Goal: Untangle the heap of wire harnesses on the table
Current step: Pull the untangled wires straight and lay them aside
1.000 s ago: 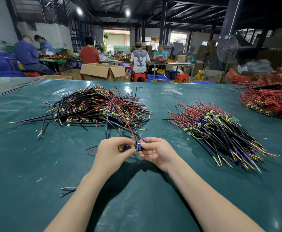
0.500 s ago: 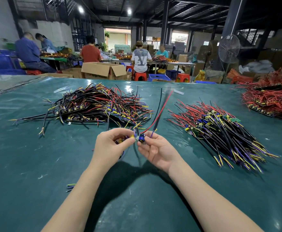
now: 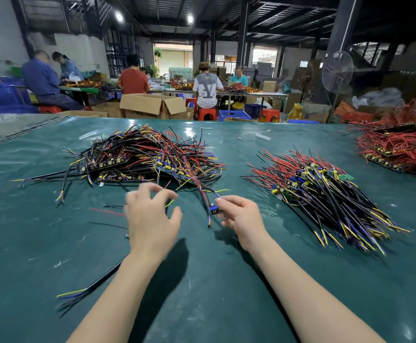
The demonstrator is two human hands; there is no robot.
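Table (image 3: 29, 231) with green cover carries the tangled heap (image 3: 140, 159) toward its left edge and a sorted pile (image 3: 325, 194) toward the right edge. Near the middle the left hand (image 3: 150, 216) hovers with loose spread fingers, grasping nothing; the right hand (image 3: 241, 219) pinches one harness (image 3: 202, 191) at its blue connector (image 3: 213, 209). I would draw it out slowly along its wires, pressing the heap down. The cardboard box (image 3: 152, 106) beyond the far edge stands open, content hidden.

Bare table (image 3: 202, 280) between tangled heap (image 3: 140, 159) and sorted pile (image 3: 325, 194).
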